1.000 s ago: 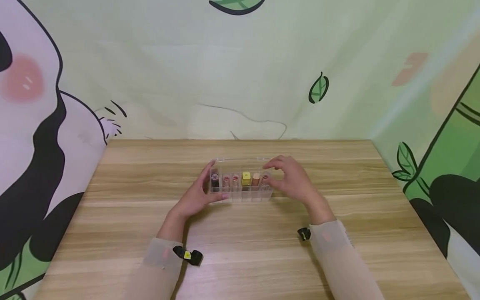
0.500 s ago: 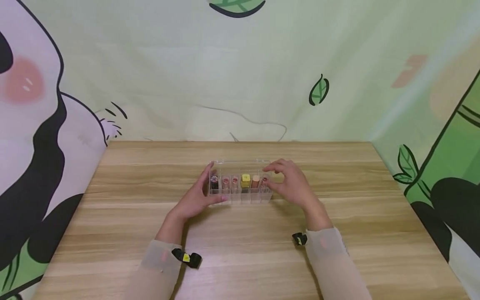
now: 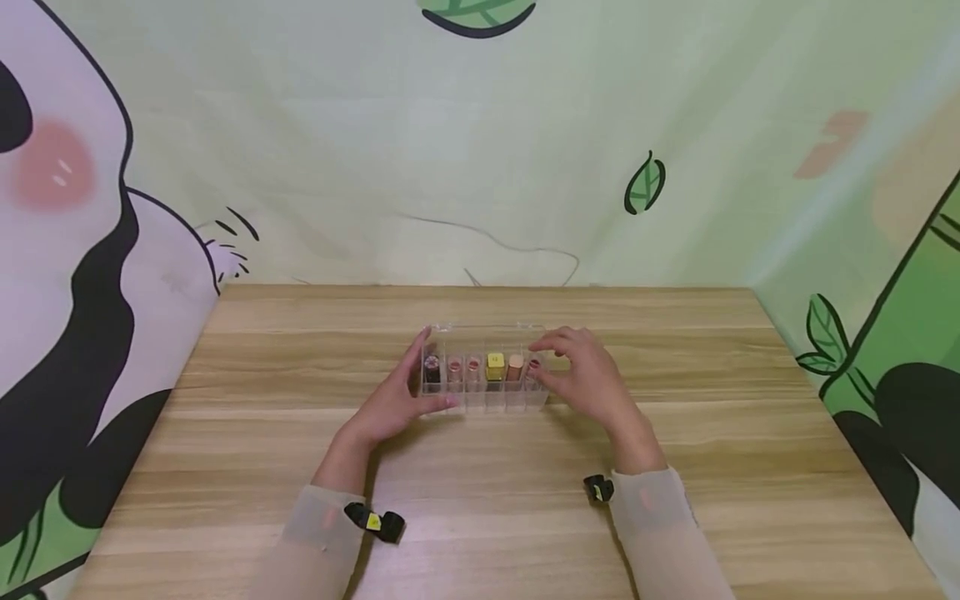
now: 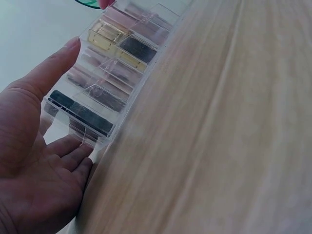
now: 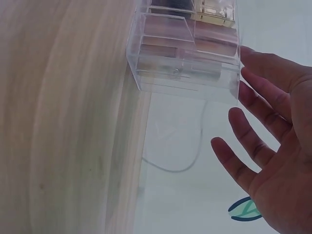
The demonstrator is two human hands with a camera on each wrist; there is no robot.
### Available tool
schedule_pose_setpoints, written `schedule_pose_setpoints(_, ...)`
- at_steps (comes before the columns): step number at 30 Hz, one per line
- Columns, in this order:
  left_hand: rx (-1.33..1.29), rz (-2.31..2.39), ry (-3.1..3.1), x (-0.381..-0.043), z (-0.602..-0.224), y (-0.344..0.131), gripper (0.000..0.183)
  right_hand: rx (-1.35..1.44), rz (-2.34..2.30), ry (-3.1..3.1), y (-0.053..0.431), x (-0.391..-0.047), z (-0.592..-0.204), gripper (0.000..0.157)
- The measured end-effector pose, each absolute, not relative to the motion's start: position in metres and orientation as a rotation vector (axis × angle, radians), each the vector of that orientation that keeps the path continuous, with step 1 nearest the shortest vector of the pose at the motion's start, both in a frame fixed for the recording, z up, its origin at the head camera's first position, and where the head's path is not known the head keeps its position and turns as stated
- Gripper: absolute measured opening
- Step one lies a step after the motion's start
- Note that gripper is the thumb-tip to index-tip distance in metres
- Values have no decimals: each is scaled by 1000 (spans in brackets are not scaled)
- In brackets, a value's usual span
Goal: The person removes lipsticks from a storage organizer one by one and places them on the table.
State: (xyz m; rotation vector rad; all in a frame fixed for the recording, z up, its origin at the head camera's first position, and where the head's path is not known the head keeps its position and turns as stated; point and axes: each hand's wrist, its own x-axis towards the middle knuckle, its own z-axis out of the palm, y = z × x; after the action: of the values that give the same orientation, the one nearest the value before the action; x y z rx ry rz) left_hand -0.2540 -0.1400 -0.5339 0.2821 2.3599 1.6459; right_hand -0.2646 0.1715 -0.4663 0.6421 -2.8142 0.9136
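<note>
From my remote seat, I see the left hand gripping the left end of a clear case, its thumb along the front. The right hand has thumb and forefinger bent at the case's right end; I can't tell whether they pinch the rightmost tube. Its other fingers spread loosely in the right wrist view. The case sits at the centre of the head frame on a wood-grained bench, before a pale green cartoon-printed backdrop. Its compartments hold, from the left, a dark item, two pinkish tubes, a yellow-topped item, a peach-topped tube and that rightmost one.
</note>
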Motion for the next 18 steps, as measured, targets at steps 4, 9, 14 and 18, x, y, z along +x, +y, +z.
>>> schedule_pose_setpoints(4, 282, 1650, 2357, -254, -534, -139, 118, 636, 860, -2832, 170, -262, -465, 31)
schedule_pose_setpoints(9, 283, 1669, 2344, -254, -533, -139, 118, 652, 746, -2834, 167, -262, -464, 32)
schedule_pose_setpoints(14, 284, 1691, 2334, -254, -533, -138, 114, 659, 639, -2804, 165, -263, -466, 30)
schedule_pose_setpoints(18, 285, 1705, 2336, -255, -534, -139, 111, 675, 590, -2783, 164, -263, -469, 27)
